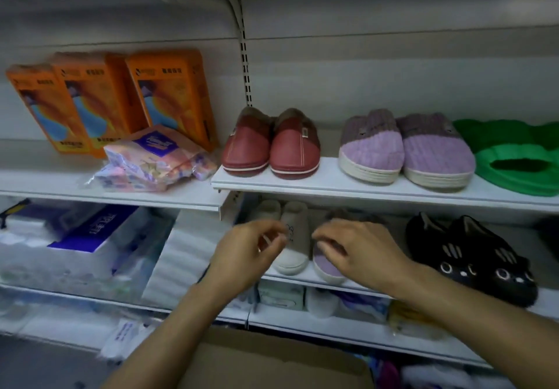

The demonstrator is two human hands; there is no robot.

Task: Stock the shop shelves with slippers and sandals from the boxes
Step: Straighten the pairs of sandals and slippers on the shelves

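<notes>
On the lower shelf (302,276) stands a beige slipper (295,237) with a second beige one behind my left hand. My left hand (248,255) hovers in front of them, fingers curled, blurred, holding nothing I can make out. My right hand (360,252) rests on a purple slipper (325,266) beside the beige pair, fingers curled over its top. A black cat-face pair (472,255) sits to the right. The upper shelf (332,187) carries a red pair (272,146), a purple knitted pair (405,149) and green slippers (514,158).
A cardboard box (272,361) stands open below my arms. Orange boxes (121,98) and a tissue pack (154,158) fill the upper left shelf. Wrapped tissue packs (75,243) crowd the lower left shelf. More packaged goods lie on the bottom shelf.
</notes>
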